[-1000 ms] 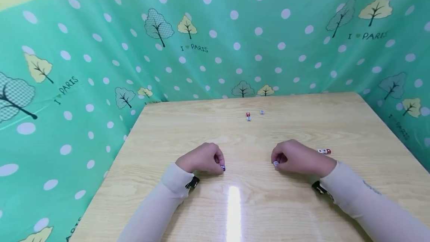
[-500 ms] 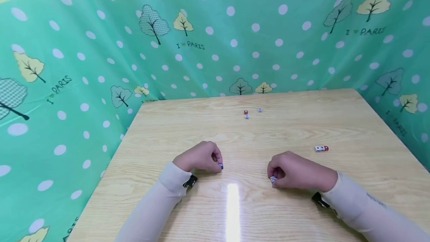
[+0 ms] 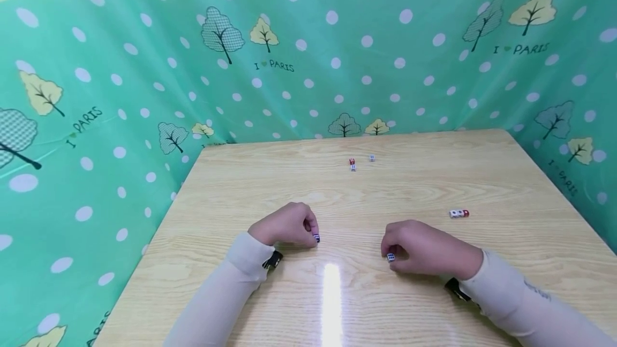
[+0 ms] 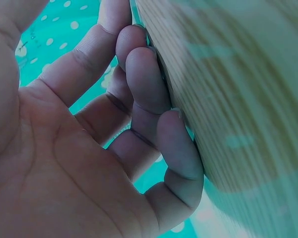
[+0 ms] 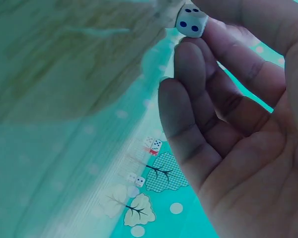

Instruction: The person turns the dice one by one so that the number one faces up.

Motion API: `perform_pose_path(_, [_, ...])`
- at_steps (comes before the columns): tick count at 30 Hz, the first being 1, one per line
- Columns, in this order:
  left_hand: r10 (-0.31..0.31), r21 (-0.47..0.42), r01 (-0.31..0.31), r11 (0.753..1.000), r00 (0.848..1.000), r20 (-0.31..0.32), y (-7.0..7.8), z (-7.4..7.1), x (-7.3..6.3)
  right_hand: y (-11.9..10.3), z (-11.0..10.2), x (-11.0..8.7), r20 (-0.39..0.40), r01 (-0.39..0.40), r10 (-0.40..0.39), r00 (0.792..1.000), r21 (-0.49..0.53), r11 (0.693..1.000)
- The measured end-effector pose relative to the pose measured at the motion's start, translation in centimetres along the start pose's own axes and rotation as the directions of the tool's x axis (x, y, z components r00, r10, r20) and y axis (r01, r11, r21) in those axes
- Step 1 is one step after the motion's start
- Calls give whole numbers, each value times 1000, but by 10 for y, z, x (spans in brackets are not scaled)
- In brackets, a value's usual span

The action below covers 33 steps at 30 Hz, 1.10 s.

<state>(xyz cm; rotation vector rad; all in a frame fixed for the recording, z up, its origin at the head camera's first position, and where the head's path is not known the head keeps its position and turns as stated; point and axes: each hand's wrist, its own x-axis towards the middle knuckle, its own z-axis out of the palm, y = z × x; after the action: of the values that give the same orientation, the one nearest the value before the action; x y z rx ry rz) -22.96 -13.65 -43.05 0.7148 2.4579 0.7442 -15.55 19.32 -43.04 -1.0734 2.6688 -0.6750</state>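
White die [image 3: 391,257] with dark pips is held at the fingertips of the right hand [image 3: 429,248], low over the near half of the wooden table [image 3: 385,309]. Grip is narrow: thumb and forefinger are closed to the width of the die, and the other fingers are curled. Contact between this die and the tabletop cannot be determined. Slightly farther out and well apart, the left hand [image 3: 286,225] pinches a small spotted die [image 3: 316,238] between thumb and forefinger; its opening is equally narrow. That die is not visible from the left wrist, where the loosely bent fingers lie along or very near the tabletop. Beyond the right wrist, two white dice [image 3: 456,213] and a red die [image 3: 465,213] form a short row, end to end, red at the right. Near the far edge, a red die at the back [image 3: 352,161] is just behind a white die at the back [image 3: 353,168], with a lone white die [image 3: 372,158] apart to their right. Green curtain [image 3: 284,103], dotted white and printed with trees, hangs behind the table.
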Motion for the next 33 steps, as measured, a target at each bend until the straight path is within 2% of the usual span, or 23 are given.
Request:
perform_pose_path(11, [3, 5, -3, 1000, 1000, 0, 0, 0, 1, -5, 0, -4, -49, 56, -64, 997, -146, 988])
perform_pose_path(17, [2, 6, -2, 1000, 1000, -2, 0, 0, 1, -5, -1, -4, -53, 65, -75, 996, -170, 983])
perform_pose_path(26, [-5, 7, 5, 1000, 1000, 0, 0, 0, 0, -5, -3, -4, -60, 55, -62, 996, -114, 992])
perform_pose_path(33, [-1, 14, 1, 1000, 1000, -3, 3, 0, 0, 1, -1, -2, -50, 13, -12, 999, 18, 1000])
